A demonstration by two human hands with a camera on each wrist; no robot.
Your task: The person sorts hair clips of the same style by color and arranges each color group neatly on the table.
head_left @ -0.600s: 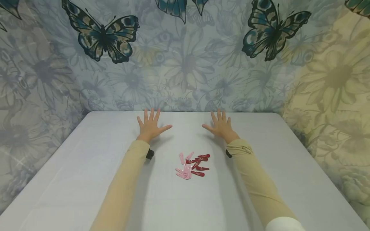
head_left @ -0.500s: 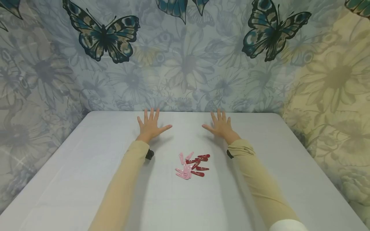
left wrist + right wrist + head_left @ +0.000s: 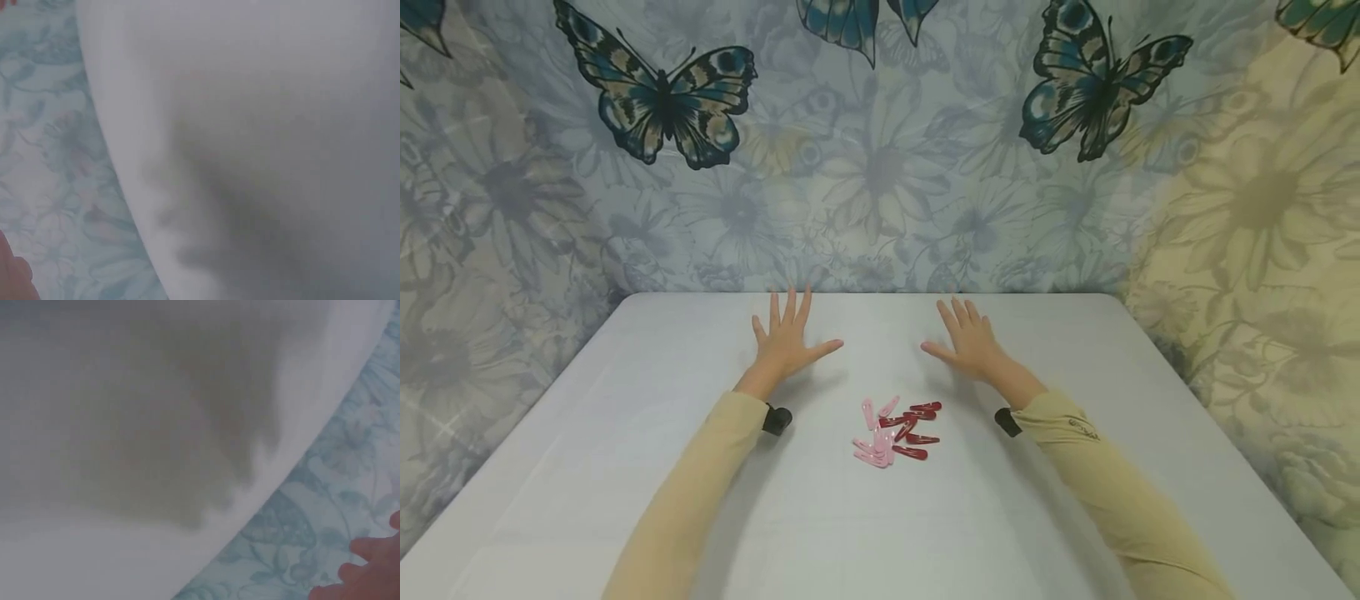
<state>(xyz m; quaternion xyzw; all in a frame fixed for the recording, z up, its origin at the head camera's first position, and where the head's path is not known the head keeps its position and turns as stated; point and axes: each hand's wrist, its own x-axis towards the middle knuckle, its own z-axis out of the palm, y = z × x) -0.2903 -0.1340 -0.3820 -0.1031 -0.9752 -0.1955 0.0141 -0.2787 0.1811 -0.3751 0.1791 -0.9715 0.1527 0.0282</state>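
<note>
Pink snap hair clips point(image 3: 880, 446) and dark red snap hair clips point(image 3: 912, 452) lie in a loose, partly overlapping cluster mid-table, pink on the left and red on the right. Beyond them to the left, my left hand point(image 3: 785, 346) is held over the far part of the table with fingers spread and nothing in it. My right hand point(image 3: 973, 346) mirrors it on the right, fingers straight, thumb pointing inward, also holding nothing. Fingertips of the left hand point(image 3: 14, 275) show at the lower left of the left wrist view; those of the right hand point(image 3: 369, 569) at the lower right of its wrist view.
The white table point(image 3: 880, 533) ends at a far edge against a wall covering point(image 3: 880, 217) printed with flowers and butterflies. Similar covering flanks both sides. Each wrist wears a small black camera, such as the one on the right point(image 3: 1007, 422). Hand shadows fall on the table.
Both hands have drawn back slightly toward the body, and the forearms have spread outward. The head view has shifted a little. The hair clips lie as before.
</note>
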